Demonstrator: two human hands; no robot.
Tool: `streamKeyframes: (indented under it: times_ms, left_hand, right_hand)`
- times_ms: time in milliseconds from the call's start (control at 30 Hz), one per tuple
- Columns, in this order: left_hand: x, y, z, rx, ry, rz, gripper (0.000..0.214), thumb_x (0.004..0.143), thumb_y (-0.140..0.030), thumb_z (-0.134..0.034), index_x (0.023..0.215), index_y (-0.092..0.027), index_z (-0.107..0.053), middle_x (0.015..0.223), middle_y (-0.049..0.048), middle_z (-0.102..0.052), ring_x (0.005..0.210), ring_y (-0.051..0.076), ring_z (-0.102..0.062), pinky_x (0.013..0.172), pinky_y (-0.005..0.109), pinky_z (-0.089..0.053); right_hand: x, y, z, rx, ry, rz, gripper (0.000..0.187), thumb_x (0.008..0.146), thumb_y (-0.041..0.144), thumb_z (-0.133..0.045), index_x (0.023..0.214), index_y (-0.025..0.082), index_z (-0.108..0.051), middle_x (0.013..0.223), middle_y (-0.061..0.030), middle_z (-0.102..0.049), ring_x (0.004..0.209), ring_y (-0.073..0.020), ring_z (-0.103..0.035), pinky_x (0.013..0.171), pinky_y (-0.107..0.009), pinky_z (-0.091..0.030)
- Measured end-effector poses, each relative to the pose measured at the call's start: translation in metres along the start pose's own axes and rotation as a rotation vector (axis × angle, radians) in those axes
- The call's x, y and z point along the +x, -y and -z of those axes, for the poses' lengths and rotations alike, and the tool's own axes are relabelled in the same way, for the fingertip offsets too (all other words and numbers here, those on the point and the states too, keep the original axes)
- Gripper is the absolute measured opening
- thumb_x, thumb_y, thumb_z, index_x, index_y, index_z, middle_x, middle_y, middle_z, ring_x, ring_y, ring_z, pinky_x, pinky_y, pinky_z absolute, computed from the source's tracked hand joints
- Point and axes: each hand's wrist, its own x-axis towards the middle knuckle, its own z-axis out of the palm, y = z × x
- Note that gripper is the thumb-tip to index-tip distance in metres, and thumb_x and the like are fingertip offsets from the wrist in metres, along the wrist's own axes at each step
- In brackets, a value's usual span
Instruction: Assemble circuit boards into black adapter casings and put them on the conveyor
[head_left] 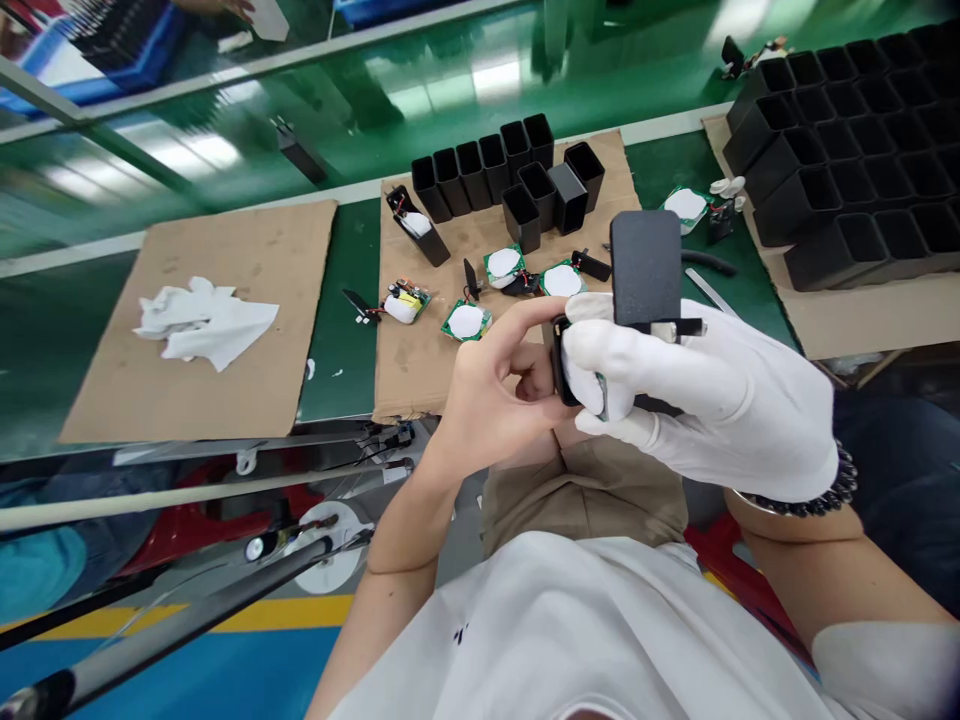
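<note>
My right hand [705,395], in a white glove, is wrapped round a black rectangular housing [645,265] held upright in front of me. My bare left hand [499,385] is curled against the housing's lower end, its fingertips pinched at the opening where a small part with a green edge [600,395] shows. A thin black and white strip [675,327] sticks out sideways from the housing. Just beyond my hands, on a brown cardboard sheet [420,360], lie several green circuit boards with white round domes [466,322].
Open black housings [495,165] stand in a row at the back of the cardboard, and a large block of them [847,140] fills the right. A crumpled white cloth [202,320] lies on a second cardboard sheet at left. A green conveyor belt [450,80] runs behind.
</note>
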Motion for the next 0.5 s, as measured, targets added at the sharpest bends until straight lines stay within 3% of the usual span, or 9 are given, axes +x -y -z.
streamKeyframes:
  times_ms: [167,267,333,433,500]
  left_hand:
    - [0.005,0.009,-0.004,-0.06,0.053,0.087,0.058,0.064,-0.012,-0.084,0.119,-0.022,-0.069,0.057,-0.011,-0.05,0.049,0.005,-0.042,0.047,0.018,-0.034]
    - [0.009,0.015,-0.009,-0.118,0.084,0.234,0.061,0.061,-0.016,-0.088,0.117,-0.019,-0.066,0.054,-0.0114,-0.054,0.047,0.006,-0.046,0.046,0.017,-0.033]
    - [0.01,0.018,-0.012,-0.146,0.075,0.316,0.065,0.059,-0.018,-0.089,0.119,-0.018,-0.063,0.052,-0.0114,-0.056,0.047,0.007,-0.048,0.046,0.017,-0.034]
    - [0.008,0.019,-0.013,-0.177,0.098,0.393,0.07,0.059,-0.022,-0.091,0.122,-0.015,-0.061,0.051,-0.0113,-0.056,0.048,0.007,-0.047,0.048,0.016,-0.034]
    - [0.008,0.019,-0.011,-0.21,0.181,0.434,0.074,0.058,-0.023,-0.092,0.124,-0.014,-0.061,0.052,-0.0106,-0.057,0.049,0.007,-0.047,0.049,0.016,-0.035]
  right_hand:
    - [-0.002,-0.003,-0.011,-0.139,0.054,-0.174,0.058,0.097,0.018,-0.062,0.153,0.03,-0.049,0.109,-0.004,-0.074,0.101,-0.0233,-0.074,0.092,-0.04,-0.063]
    - [-0.009,-0.014,-0.01,-0.06,0.15,-0.294,0.09,0.085,0.033,-0.083,0.162,0.032,-0.037,0.146,-0.0106,-0.063,0.137,-0.0387,-0.061,0.102,-0.053,-0.062]
    - [-0.017,-0.021,-0.004,0.101,0.15,-0.369,0.102,0.079,0.044,-0.089,0.164,0.035,-0.033,0.157,-0.0074,-0.055,0.148,-0.041,-0.052,0.11,-0.056,-0.058]
    - [-0.028,-0.028,0.005,0.287,0.023,-0.453,0.078,0.088,0.043,-0.081,0.158,0.035,-0.047,0.157,-0.001,-0.057,0.147,-0.0347,-0.055,0.122,-0.053,-0.05]
    - [-0.029,-0.033,0.006,0.346,-0.003,-0.439,0.066,0.091,0.039,-0.078,0.153,0.033,-0.055,0.159,-0.0004,-0.056,0.15,-0.0324,-0.051,0.127,-0.051,-0.045]
